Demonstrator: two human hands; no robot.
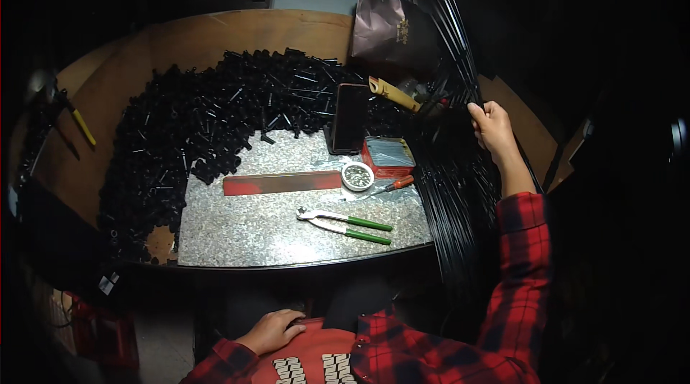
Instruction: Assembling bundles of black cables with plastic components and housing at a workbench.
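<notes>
In the head view, the right hand [493, 126] has its fingers closed around some of the long black strips [451, 218] at the right side of the bench [237, 229]. The left hand [273, 331] rests against the red shirt [320, 344], its grip impossible to tell.

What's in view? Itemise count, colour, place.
Small parts: many, black, left, back
Board: one, speckled grey, centre
Bar: one, reddish, on board
Bowl: one, white, right of bar
Pincers: one, green handles, front
Screwdriver: one, orange handle, right
Box: one, red, behind screwdriver
Upright slab: one, black, behind bowl
Bag: one, pinkish, back
Slim object: one, yellow, before bag
Tool: one, yellow handle, far left
Rim: one, brown, behind parts
Long rods: many, black, right
Sleeves: two, red check, lower
Left hand: one, bare, on shirt
Right hand: one, bare, at rods
</notes>
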